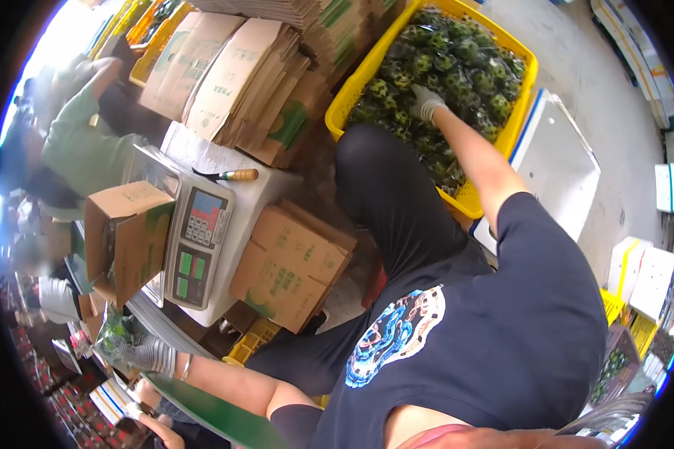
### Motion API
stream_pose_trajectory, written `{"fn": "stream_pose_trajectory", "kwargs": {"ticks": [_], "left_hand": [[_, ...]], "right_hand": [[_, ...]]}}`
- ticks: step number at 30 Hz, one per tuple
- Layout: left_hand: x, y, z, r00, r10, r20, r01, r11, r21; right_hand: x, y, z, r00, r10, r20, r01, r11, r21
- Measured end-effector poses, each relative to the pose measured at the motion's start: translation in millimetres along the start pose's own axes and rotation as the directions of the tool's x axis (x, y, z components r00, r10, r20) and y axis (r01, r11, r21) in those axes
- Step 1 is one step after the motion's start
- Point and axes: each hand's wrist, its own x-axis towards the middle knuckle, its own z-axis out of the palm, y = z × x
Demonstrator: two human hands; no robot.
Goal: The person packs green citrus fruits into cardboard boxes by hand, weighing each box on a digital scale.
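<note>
My left hand [148, 353], in a grey striped glove, is closed on a clear plastic bag of green produce [114, 327], beside an open cardboard box [138, 251]. The fingers are partly hidden by the bag. My right hand [427, 103], in a pale glove, reaches into a yellow crate [343, 105]. Its fingers look apart, resting on round green produce in clear film [464, 75]. The box stands on a digital scale [202, 239] between my left hand and the crate.
A hooked knife with a wooden handle [236, 175] lies beside the scale. Flattened cartons [240, 82] are stacked behind it, with more cartons [292, 266] below the scale. A white foam box [558, 165] stands near the crate. Another person in a green top [82, 142] is at far left.
</note>
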Motion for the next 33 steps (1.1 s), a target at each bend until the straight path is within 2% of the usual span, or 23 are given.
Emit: {"fn": "stream_pose_trajectory", "kwargs": {"ticks": [1, 3, 4, 5, 6, 9, 10, 11, 13, 14, 15, 16, 17, 18, 19, 20, 22, 23, 24, 25, 28, 31, 33], "left_hand": [[7.3, -20.0, -18.4, 0.991, 0.103, 0.085, -0.118, 0.972, 0.203], [8.6, -26.3, -30.8, 0.982, 0.150, 0.115, -0.183, 0.904, 0.387], [9.5, -26.8, -37.6, 0.975, 0.178, 0.131, -0.219, 0.857, 0.466], [8.6, -27.1, -41.2, 0.967, 0.203, 0.151, -0.253, 0.805, 0.537], [8.0, -24.5, -44.3, 0.959, 0.230, 0.167, -0.284, 0.745, 0.603], [6.4, -14.0, -55.6, 0.933, 0.289, 0.213, -0.346, 0.559, 0.754], [4.0, -11.4, -60.1, 0.918, 0.314, 0.241, -0.374, 0.489, 0.788], [1.9, -10.4, -62.7, 0.897, 0.346, 0.275, -0.411, 0.425, 0.807], [7.9, -10.8, -58.8, 0.803, 0.467, 0.370, -0.548, 0.334, 0.767], [6.6, -6.8, -45.8, 0.728, 0.540, 0.423, -0.631, 0.286, 0.721], [-0.2, -1.7, -29.0, 0.909, 0.393, 0.140, -0.407, 0.766, 0.497], [-2.0, 0.8, -17.7, 0.964, 0.251, 0.088, -0.266, 0.912, 0.311], [-3.6, 3.1, -6.3, 0.995, 0.099, 0.033, -0.101, 0.992, 0.073], [-5.1, 4.9, 5.0, 0.998, -0.052, -0.021, 0.048, 0.986, -0.158], [-5.1, 4.9, 9.2, 0.996, -0.080, 0.037, 0.085, 0.980, -0.177], [-6.3, 5.9, 14.2, 0.990, -0.103, 0.097, 0.120, 0.974, -0.195], [-6.4, 9.3, 18.7, 0.976, -0.152, 0.155, 0.179, 0.968, -0.176], [-7.9, 24.2, 23.0, 0.966, -0.194, 0.172, 0.222, 0.962, -0.160], [-10.0, 18.2, 22.1, 0.948, -0.281, 0.148, 0.302, 0.942, -0.147], [-10.6, 12.9, 20.1, 0.951, -0.266, 0.155, 0.291, 0.942, -0.166], [-7.7, 13.5, 17.1, 0.953, -0.258, 0.159, 0.288, 0.935, -0.207], [-5.9, 8.4, 12.1, 0.940, -0.301, 0.161, 0.335, 0.904, -0.264], [-6.2, 13.6, 10.0, 0.969, -0.228, 0.099, 0.248, 0.915, -0.317]], "right_hand": [[1.0, -0.7, 17.8, 0.999, 0.035, -0.042, -0.036, 0.999, -0.031], [0.7, 0.3, 27.8, 0.999, 0.032, -0.043, -0.035, 0.997, -0.073], [18.8, 11.7, 47.2, 0.994, 0.036, -0.106, -0.038, 0.999, -0.015], [-2.6, 1.1, 22.0, 1.000, 0.003, 0.024, -0.004, 0.999, 0.053], [-18.9, -8.1, 7.4, 0.999, -0.017, 0.051, 0.011, 0.995, 0.103], [-4.5, -4.4, 4.3, 0.922, -0.239, 0.304, 0.242, 0.970, 0.026], [-25.0, -2.7, -8.6, 0.949, -0.253, 0.190, 0.190, 0.936, 0.297], [-45.7, -2.5, -22.5, 0.962, -0.264, 0.075, 0.181, 0.817, 0.548], [-99.3, -47.7, -79.7, 0.905, -0.424, -0.031, 0.339, 0.675, 0.655], [-149.4, -96.2, -109.4, 0.809, -0.574, -0.127, 0.429, 0.429, 0.795], [-181.9, -139.7, -124.5, 0.678, -0.681, -0.275, 0.534, 0.200, 0.821], [-203.3, -177.4, -138.1, 0.591, -0.732, -0.339, 0.590, 0.106, 0.800], [-231.8, -217.6, -148.2, 0.493, -0.774, -0.398, 0.601, -0.028, 0.799], [-247.6, -256.7, -155.6, 0.364, -0.823, -0.437, 0.712, -0.056, 0.699], [-255.5, -296.8, -155.0, 0.226, -0.827, -0.515, 0.801, -0.143, 0.582], [-275.1, -335.8, -161.9, -0.073, -0.778, -0.623, 0.920, -0.294, 0.259], [-292.9, -413.3, -161.5, -0.260, -0.674, -0.691, 0.885, -0.452, 0.108], [-305.4, -451.3, -155.8, -0.199, -0.573, -0.795, 0.909, -0.411, 0.069], [-299.8, -477.6, -158.1, -0.374, -0.627, -0.684, 0.908, -0.397, -0.132], [-295.9, -500.9, -145.7, -0.295, -0.750, -0.592, 0.949, -0.300, -0.094], [-300.0, -511.8, -133.0, -0.307, -0.882, -0.359, 0.940, -0.222, -0.258], [-294.4, -504.1, -132.7, -0.250, -0.847, -0.469, 0.961, -0.277, -0.011], [-298.6, -488.7, -136.9, -0.176, -0.870, -0.461, 0.961, -0.252, 0.110]]}}
